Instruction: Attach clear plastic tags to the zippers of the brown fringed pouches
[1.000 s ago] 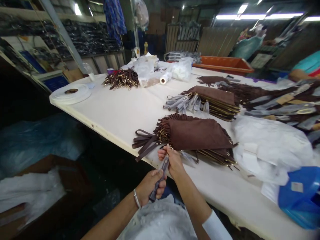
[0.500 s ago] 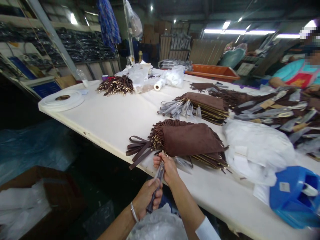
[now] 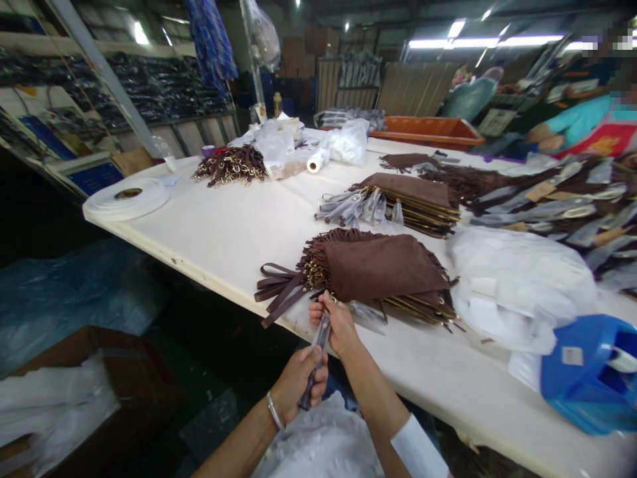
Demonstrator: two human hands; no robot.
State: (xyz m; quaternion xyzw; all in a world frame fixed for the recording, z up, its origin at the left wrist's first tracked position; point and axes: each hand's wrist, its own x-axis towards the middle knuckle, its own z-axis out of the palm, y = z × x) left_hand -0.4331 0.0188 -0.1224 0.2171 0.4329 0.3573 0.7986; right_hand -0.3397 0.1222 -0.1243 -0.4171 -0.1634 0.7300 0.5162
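My left hand (image 3: 301, 378), with a silver bangle at the wrist, is closed round a dark strap (image 3: 322, 335) covered in a clear plastic sleeve. The strap's upper end is pinched in my right hand (image 3: 338, 322), near its metal fitting. Both hands are at the table's front edge. Just beyond them lies a stack of brown fringed suede pouches (image 3: 381, 265) with gold zips. Brown strap loops (image 3: 279, 289) and gold clasps stick out at the stack's left end.
Behind is a second pouch stack (image 3: 408, 192) with sleeved straps. A white plastic bag (image 3: 517, 285) and a blue bin (image 3: 587, 372) are at right. On the white table (image 3: 213, 239) lie a white tape roll (image 3: 128, 199) and a heap of clasped straps (image 3: 231, 164). A co-worker (image 3: 577, 126) is at far right.
The view has shifted slightly. Both hands keep the same hold on the sleeved strap. The co-worker's arm has moved at the far right.
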